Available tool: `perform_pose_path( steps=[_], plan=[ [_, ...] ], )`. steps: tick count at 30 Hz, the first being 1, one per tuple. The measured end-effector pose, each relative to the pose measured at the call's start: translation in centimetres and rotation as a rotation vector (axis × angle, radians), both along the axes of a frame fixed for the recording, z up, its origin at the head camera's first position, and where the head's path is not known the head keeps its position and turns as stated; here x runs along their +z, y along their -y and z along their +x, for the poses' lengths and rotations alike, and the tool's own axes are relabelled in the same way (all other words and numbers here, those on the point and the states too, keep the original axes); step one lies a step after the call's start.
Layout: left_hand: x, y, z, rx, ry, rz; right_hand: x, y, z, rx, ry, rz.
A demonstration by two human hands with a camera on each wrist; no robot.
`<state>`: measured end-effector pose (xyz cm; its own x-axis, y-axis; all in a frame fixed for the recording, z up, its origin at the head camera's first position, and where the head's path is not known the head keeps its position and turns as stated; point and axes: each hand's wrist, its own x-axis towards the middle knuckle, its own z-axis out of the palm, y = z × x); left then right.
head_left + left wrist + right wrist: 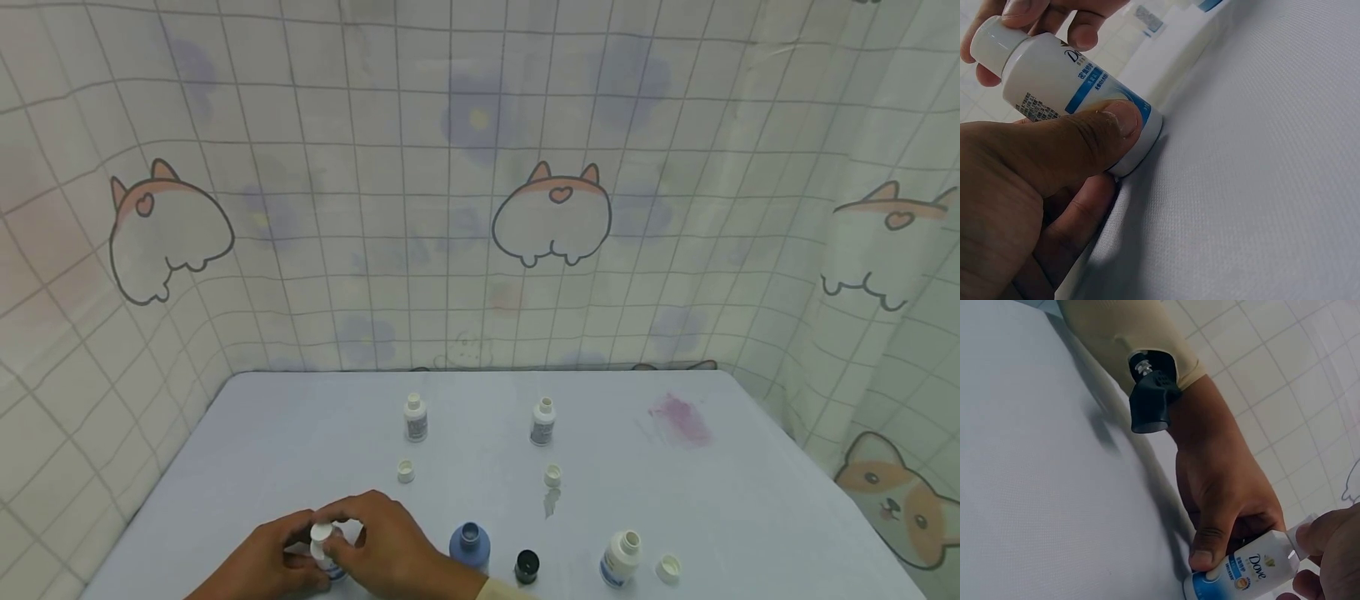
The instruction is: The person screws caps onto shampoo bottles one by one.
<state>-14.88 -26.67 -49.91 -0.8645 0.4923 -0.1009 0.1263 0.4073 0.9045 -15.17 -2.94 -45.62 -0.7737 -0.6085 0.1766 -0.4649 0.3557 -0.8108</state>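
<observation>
At the table's near left, my left hand (pixel 273 557) grips a small white Dove bottle (pixel 1054 78) with a blue label, thumb across its lower front. The bottle's base is down at the white cloth. My right hand (pixel 393 542) pinches the white cap (pixel 999 45) on the bottle's top between thumb and fingers. In the right wrist view the Dove lettering on the bottle (pixel 1260 565) shows between the two hands. The cap sits on the neck; whether it is turning cannot be told.
Right of my hands stand an uncapped blue bottle (pixel 470 546), a black cap (pixel 527 567), an open white bottle (pixel 621 560) and a white cap (pixel 669 569). Farther back are two open white bottles (pixel 416 421) (pixel 542 423), each with a loose cap (pixel 406 472) (pixel 552 476) before it.
</observation>
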Motion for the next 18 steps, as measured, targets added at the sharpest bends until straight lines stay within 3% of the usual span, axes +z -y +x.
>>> perform_pose_path(
  steps=[6,13,18],
  plan=[
    [-0.04,0.11,-0.12,-0.001,0.012,0.006,0.03,0.04,0.08,-0.042,-0.051,0.026],
    [-0.28,0.19,-0.1,-0.013,0.038,0.039,0.02,0.2,-0.02,-0.079,-0.01,0.029],
    [-0.23,0.14,-0.02,-0.009,0.04,0.051,0.16,0.1,0.08,-0.046,0.045,0.015]
  ],
)
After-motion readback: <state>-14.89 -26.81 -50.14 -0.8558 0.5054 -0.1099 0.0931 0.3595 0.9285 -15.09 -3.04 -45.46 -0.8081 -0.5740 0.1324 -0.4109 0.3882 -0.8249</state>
